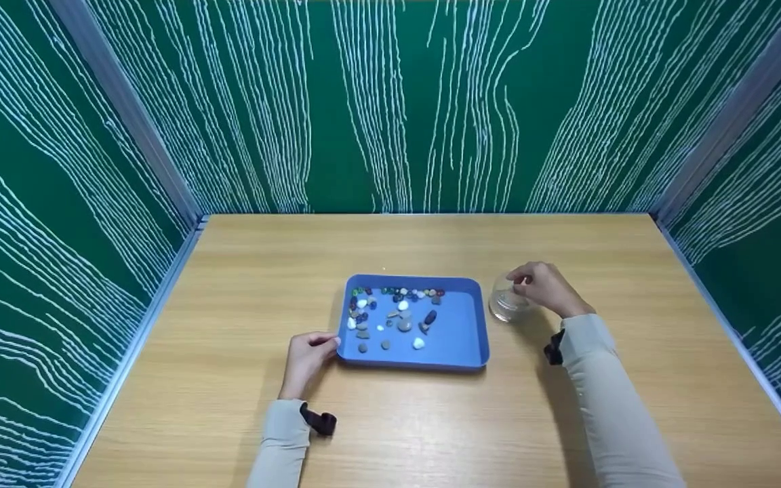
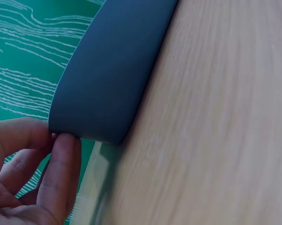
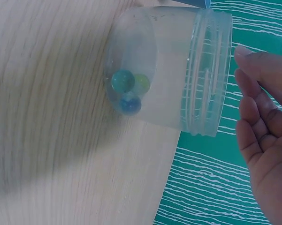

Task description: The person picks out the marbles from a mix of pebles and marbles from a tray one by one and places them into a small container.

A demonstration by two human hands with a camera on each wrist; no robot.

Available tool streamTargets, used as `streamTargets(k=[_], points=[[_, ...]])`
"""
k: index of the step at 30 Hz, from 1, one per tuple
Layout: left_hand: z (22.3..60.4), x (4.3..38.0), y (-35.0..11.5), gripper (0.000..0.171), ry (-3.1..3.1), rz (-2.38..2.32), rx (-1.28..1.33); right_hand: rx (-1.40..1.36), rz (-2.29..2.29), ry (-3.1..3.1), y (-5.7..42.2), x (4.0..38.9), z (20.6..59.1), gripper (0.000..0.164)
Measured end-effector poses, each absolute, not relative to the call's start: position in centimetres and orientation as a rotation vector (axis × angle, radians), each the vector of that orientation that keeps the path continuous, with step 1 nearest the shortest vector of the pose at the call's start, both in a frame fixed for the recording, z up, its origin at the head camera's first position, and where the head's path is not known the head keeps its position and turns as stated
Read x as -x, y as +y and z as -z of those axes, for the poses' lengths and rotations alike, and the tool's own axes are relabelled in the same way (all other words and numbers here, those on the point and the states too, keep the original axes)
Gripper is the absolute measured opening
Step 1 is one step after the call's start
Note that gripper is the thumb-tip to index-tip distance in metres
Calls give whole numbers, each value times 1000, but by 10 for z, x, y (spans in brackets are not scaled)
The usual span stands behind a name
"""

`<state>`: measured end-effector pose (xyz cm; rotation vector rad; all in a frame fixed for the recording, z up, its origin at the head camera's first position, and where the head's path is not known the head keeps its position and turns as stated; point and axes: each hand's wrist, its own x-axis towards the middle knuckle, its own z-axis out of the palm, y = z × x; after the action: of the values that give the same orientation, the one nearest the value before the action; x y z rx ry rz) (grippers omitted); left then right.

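The left grip [image 1: 310, 356] pinches the tray [image 1: 458, 332] at eight o'clock; the right grip [image 1: 548, 290], loosely curled, contents impossible to tell, could topple the jar [image 1: 507, 305] at the tray's three o'clock by catching its rim, spilling marbles [image 3: 123, 81].

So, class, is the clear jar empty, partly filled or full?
Partly filled: in the right wrist view, three marbles lie at the bottom of the clear jar, with space above.

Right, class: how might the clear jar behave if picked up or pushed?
The clear jar likely keeps its shape, since its threaded rim looks stiff. Its smooth surface may feel slippery. Tilted, it could spill through its open top, as the round marbles inside would probably roll.
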<state>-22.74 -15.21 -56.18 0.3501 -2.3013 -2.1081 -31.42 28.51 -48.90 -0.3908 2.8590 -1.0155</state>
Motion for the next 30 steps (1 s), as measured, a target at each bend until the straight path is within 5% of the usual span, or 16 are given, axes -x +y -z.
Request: streamTargets(k=[30], points=[[562,226,-153,24,-2270,2166,-368,417,980,2874,285,313,490,22]])
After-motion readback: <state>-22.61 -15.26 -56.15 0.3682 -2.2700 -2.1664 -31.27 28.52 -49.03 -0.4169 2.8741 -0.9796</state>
